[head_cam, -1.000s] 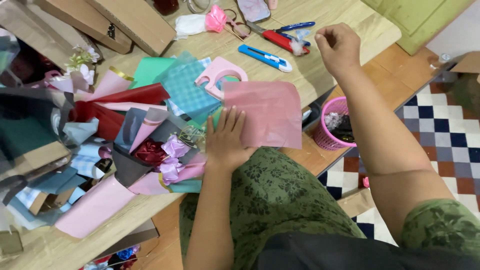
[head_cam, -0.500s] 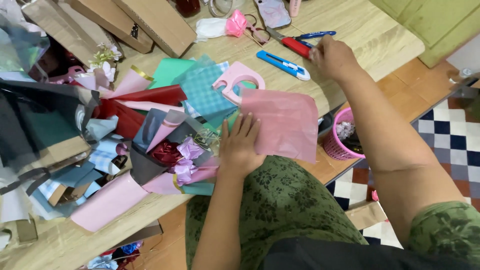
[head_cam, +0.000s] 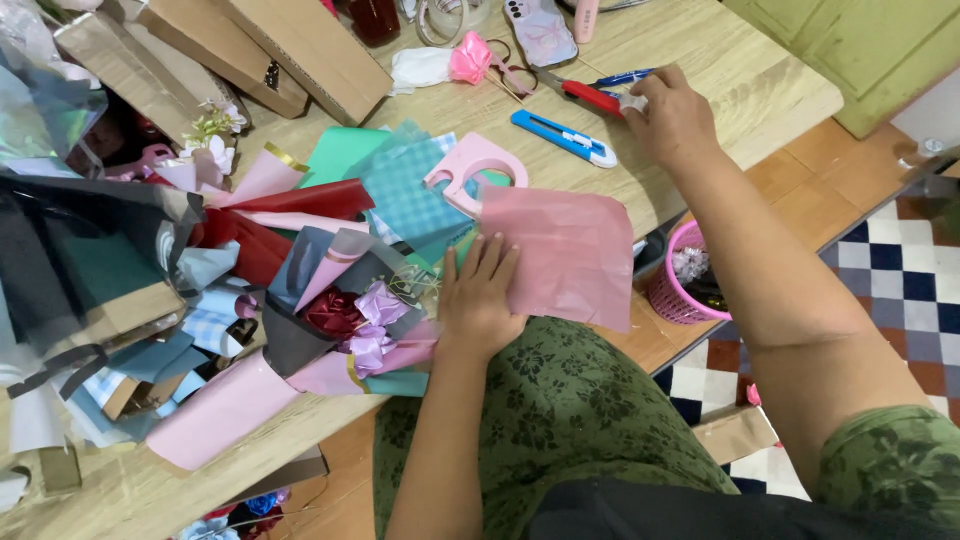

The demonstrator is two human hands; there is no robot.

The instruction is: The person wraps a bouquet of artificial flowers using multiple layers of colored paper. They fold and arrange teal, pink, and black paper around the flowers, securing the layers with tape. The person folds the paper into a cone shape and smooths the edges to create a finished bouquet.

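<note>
My hands are split between two jobs: my left hand lies flat with the fingers spread, pressing down the near edge of the pink paper sheet, while my right hand is stretched across the desk with its fingers curled over the red-handled scissors. I cannot tell whether I actually have them gripped, since my knuckles hide the handles.

The sheet lies at the near edge of the desk, partly overhanging my lap, just right of the small wrapped bouquet that rests among the heap of coloured wrapping papers. A teal checked sheet and a pink handle-shaped cutout lie just beyond it.

As I judge it, I am at the step of fetching a tool while keeping the paper pinned. The next move calls for a firm hold on the scissors, lifting them clear of the blue box cutter lying just beside them, and keeping my left palm down so the sheet does not slide.
</note>
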